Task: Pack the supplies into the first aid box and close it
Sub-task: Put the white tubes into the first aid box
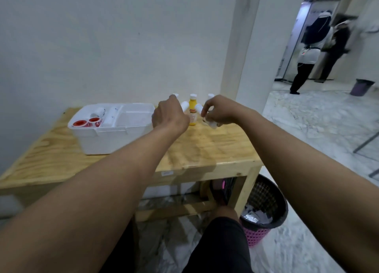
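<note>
An open white first aid box (96, 138) stands on the left of the wooden table (207, 149); two red tape rolls (87, 122) and white bandage rolls (110, 114) lie in its left part. A yellow bottle (192, 111) with a white cap stands upright at the back, between my hands. My left hand (169, 116) is closed over white bottles (184, 105), one cap showing above the knuckles. My right hand (218, 111) grips white bottles (210, 123), one pointing down-right, another poking up behind the fingers.
A white wall runs right behind the table. A black and pink waste basket (264, 209) stands under the table's right corner. My knee (223, 227) is below the front edge. Two people (315, 47) stand in the corridor at far right.
</note>
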`<control>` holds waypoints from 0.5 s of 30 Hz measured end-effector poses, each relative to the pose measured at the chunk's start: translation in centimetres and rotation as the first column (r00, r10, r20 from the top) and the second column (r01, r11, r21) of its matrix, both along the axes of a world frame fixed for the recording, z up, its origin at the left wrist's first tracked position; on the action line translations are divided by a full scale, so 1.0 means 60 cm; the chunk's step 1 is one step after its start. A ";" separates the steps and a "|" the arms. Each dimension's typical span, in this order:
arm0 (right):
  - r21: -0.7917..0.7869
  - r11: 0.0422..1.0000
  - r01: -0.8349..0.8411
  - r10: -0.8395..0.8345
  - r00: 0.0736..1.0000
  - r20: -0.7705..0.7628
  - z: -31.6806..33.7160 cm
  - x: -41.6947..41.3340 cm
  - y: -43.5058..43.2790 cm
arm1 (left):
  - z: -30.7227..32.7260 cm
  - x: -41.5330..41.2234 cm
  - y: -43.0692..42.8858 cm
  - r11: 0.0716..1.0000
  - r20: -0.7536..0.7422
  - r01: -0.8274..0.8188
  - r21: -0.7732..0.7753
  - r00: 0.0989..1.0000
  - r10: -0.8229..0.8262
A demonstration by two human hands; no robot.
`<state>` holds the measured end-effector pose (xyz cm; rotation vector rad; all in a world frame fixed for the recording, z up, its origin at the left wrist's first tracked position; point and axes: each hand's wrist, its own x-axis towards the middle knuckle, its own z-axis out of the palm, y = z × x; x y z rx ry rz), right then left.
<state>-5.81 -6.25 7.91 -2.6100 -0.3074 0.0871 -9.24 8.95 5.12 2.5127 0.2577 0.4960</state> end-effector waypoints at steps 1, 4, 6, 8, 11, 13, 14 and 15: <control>0.024 1.000 0.007 -0.007 1.000 0.013 0.011 -0.006 0.008 | 0.014 -0.002 0.009 0.999 0.019 -0.008 -0.038 1.000 0.009; 0.074 0.997 0.033 -0.036 0.999 0.041 0.043 -0.022 0.036 | 0.052 -0.002 0.045 0.991 0.046 -0.020 -0.136 0.999 0.026; 0.126 0.991 0.036 -0.040 0.999 0.025 0.060 -0.031 0.057 | 0.072 -0.001 0.076 0.980 0.046 -0.021 -0.200 0.998 0.031; 0.198 0.980 0.029 -0.025 0.999 -0.024 0.071 -0.035 0.082 | 0.088 -0.003 0.107 0.969 0.021 -0.049 -0.242 0.998 0.056; 0.240 0.971 0.006 0.001 1.000 -0.030 0.077 -0.033 0.124 | 0.108 -0.012 0.150 0.963 0.007 -0.072 -0.261 0.997 0.076; 0.279 0.960 -0.018 0.031 0.999 -0.042 0.078 -0.031 0.152 | 0.119 -0.019 0.177 0.956 0.007 -0.064 -0.286 0.998 0.069; 0.303 0.953 -0.026 0.047 0.997 -0.061 0.077 -0.031 0.165 | 0.121 -0.020 0.190 0.953 0.003 -0.061 -0.296 0.998 0.064; 0.317 0.948 -0.034 0.060 0.995 -0.075 0.076 -0.030 0.177 | 0.122 -0.020 0.202 0.952 -0.001 -0.058 -0.301 0.998 0.060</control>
